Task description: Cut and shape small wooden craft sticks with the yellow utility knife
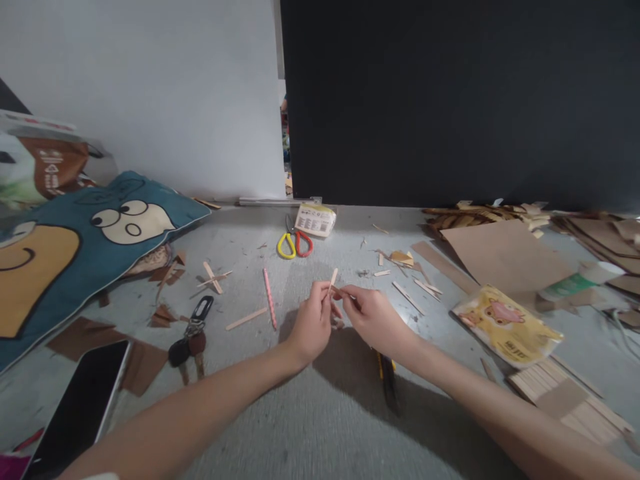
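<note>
In the middle of the grey tabletop (300, 420), my left hand (311, 321) is closed on a wooden craft stick (333, 275), whose pale end sticks up above the fingers. My right hand (377, 319) meets it from the right, thumb and fingers pinched at the stick. A thin brownish piece (339, 291) shows between the two hands, too small to name. Partly under my right wrist lies a black and yellow utility knife (387, 380). Left of my hands are a pink patterned pencil (269, 300) and a loose craft stick (247, 319).
Scissors (296, 245) and a small packet (316, 221) lie ahead. Crossed sticks (213, 278), keys (187, 348), a phone (80, 407) and a cushion (100, 247) occupy the left. At right are cardboard (505, 257), a glue bottle (575, 280), a yellow packet (507, 325) and bundled sticks (540, 380).
</note>
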`<action>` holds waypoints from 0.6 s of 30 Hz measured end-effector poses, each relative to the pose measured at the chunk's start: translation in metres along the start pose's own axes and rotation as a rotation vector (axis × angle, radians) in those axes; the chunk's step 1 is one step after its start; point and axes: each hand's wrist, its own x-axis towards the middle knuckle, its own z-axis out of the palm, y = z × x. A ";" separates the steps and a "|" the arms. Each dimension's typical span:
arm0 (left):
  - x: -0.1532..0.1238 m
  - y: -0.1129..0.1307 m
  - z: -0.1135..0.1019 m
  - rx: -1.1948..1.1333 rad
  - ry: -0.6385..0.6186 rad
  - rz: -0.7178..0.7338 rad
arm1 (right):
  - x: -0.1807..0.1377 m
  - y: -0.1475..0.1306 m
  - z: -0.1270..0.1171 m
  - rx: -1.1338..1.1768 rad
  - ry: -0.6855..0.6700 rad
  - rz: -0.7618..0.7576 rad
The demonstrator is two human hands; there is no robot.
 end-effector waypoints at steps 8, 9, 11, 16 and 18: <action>0.000 -0.001 -0.001 0.008 -0.015 0.011 | 0.002 -0.001 -0.006 -0.022 -0.031 -0.022; 0.000 -0.001 -0.001 0.001 -0.011 0.020 | 0.002 0.000 -0.005 -0.019 -0.020 -0.027; 0.000 0.000 0.000 -0.006 0.004 0.049 | 0.001 0.002 -0.001 -0.015 0.007 -0.035; 0.000 -0.001 -0.002 0.052 0.021 0.097 | -0.002 0.002 0.001 -0.055 0.020 -0.049; 0.000 -0.002 -0.002 0.056 0.018 0.089 | -0.001 0.002 -0.002 -0.069 0.010 -0.059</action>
